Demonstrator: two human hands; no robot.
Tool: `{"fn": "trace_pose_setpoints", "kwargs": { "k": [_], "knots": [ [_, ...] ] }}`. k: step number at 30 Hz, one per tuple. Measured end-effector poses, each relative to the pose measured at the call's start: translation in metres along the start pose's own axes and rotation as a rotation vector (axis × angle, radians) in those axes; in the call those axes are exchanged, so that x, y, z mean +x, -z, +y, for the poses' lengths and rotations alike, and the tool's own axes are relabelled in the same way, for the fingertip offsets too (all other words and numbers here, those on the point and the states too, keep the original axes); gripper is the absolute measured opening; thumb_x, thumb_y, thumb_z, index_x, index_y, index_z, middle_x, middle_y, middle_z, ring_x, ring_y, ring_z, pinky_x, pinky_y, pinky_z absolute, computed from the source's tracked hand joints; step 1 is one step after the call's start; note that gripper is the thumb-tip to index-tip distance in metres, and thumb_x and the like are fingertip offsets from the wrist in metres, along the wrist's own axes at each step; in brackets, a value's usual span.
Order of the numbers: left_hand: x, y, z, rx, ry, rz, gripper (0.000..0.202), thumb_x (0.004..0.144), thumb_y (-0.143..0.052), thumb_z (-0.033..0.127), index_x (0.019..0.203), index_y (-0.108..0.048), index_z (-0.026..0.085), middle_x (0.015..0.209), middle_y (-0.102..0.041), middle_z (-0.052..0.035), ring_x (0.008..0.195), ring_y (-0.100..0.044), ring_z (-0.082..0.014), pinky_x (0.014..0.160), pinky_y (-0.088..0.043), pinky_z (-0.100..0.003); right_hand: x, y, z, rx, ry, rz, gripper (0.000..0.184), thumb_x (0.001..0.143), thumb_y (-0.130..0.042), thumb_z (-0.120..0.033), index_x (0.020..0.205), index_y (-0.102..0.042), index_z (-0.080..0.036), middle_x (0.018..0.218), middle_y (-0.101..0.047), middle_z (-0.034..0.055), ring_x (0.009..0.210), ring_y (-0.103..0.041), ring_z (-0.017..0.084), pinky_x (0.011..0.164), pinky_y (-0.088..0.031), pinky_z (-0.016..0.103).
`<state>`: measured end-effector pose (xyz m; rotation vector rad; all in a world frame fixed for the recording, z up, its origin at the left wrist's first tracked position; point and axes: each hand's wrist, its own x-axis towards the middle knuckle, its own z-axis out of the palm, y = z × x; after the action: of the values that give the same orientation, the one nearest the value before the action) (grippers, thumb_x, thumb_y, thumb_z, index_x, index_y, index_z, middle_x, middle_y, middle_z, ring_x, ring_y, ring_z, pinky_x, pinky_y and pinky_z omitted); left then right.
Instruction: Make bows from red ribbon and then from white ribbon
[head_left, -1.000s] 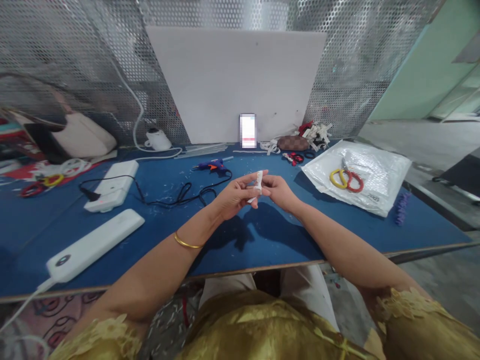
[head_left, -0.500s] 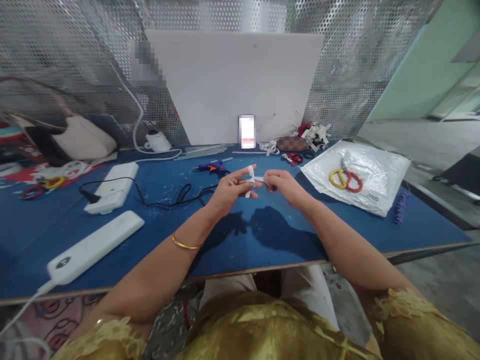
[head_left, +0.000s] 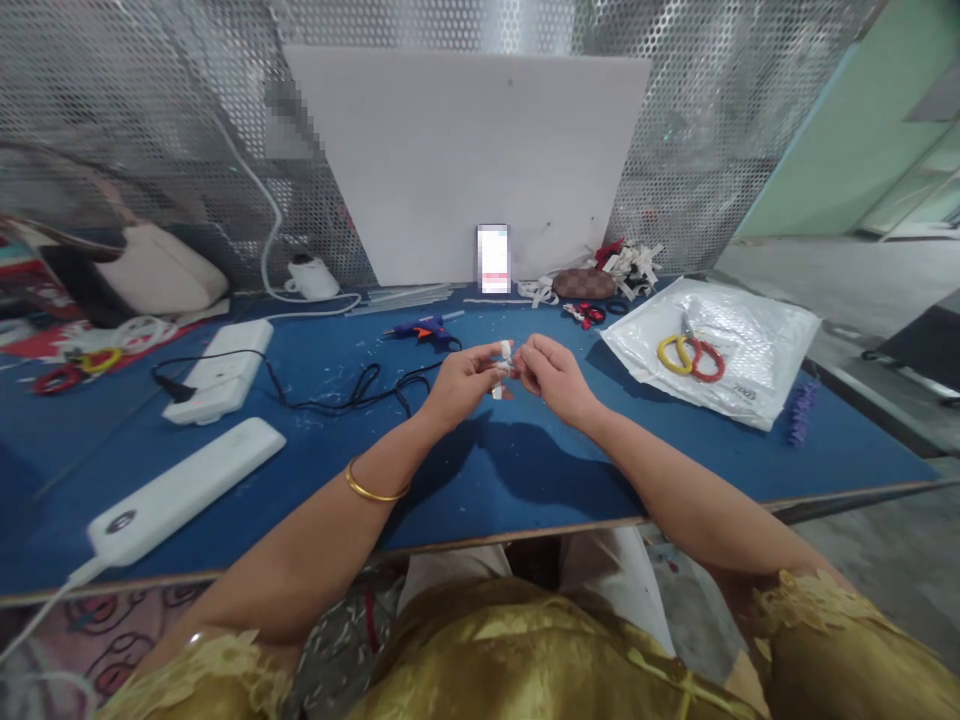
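Over the middle of the blue table, my left hand [head_left: 463, 382] has its thumb and fingers closed on a narrow white ribbon [head_left: 505, 350]. White bands of it show across the index finger and on a lower finger; whether they are one piece is too small to tell. Close against its fingertips, my right hand [head_left: 553, 378] is curled in a pinch at the ribbon's middle. The bit between its fingers is mostly hidden. A blue and orange glue gun [head_left: 421, 330] lies beyond my left hand, its black cord [head_left: 352, 400] trailing left.
Yellow and red scissors [head_left: 691, 358] rest on a white bubble mailer [head_left: 645, 330] at right. A lit phone [head_left: 493, 260] leans on a white board [head_left: 465, 150]. A power strip [head_left: 225, 370] and white power bank [head_left: 187, 492] lie left. Ribbon scraps [head_left: 631, 268] are piled at the back.
My right hand has moved left, closer to my left hand's fingers, and the white strip stretched between them is now shorter and mostly covered. The view has shifted slightly.
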<state>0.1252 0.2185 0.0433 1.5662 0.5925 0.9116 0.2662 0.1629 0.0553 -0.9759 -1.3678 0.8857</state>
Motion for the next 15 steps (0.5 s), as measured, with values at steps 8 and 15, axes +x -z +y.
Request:
{"fn": "trace_pose_setpoints", "kwargs": {
  "k": [8,15],
  "knots": [
    [-0.002,-0.001,0.0,0.026,0.007,-0.02,0.041,0.072,-0.063,0.019,0.113,-0.063,0.013,0.08,-0.07,-0.0039,0.058,-0.063,-0.0131,0.058,-0.052,-0.024,0.0,0.002,0.001,-0.042,0.046,-0.043,0.03,0.09,-0.045,-0.038,0.067,-0.04,-0.019,0.049,-0.04,-0.0072,0.042,-0.036,0.006,0.044,-0.03,0.02],
    [-0.006,0.001,0.01,-0.076,0.16,-0.115,0.063,0.073,-0.067,0.026,0.132,-0.047,0.018,0.091,-0.07,-0.008,0.061,-0.066,-0.0153,0.062,-0.054,-0.028,0.008,0.012,0.001,-0.002,0.054,0.04,0.033,0.088,-0.049,-0.044,0.067,-0.045,-0.019,0.052,-0.043,-0.0054,0.043,-0.039,0.007,0.049,-0.035,0.022]
  ]
}}
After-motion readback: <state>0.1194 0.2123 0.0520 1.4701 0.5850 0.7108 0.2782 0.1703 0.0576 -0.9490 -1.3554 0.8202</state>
